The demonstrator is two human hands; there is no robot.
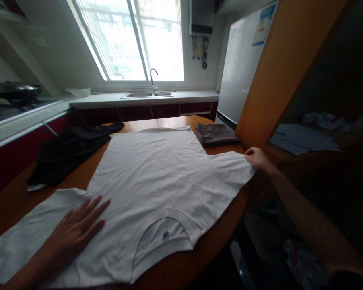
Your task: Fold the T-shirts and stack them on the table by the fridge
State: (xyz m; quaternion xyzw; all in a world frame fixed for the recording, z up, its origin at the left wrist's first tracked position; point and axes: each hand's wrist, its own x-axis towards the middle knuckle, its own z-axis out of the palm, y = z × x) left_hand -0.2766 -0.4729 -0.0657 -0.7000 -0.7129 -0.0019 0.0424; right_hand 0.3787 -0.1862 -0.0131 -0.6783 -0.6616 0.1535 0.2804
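A white T-shirt [151,173] lies spread over a wooden table, its neckline toward me and its hem toward the window. My left hand [79,225] rests flat on the shirt near the left sleeve, fingers apart. At the right, my right hand [256,158] pinches the edge of the right sleeve between thumb and fingers. A folded dark grey garment [216,134] sits beyond that sleeve. Over the table's left side lies a loose black garment [74,149].
Past the table [169,122] stand a counter with a sink [139,95] and, at the left, a pan [15,89] on a stove. A fridge [244,60] and a wooden panel rise at the right, beside shelved papers or cloths [305,139].
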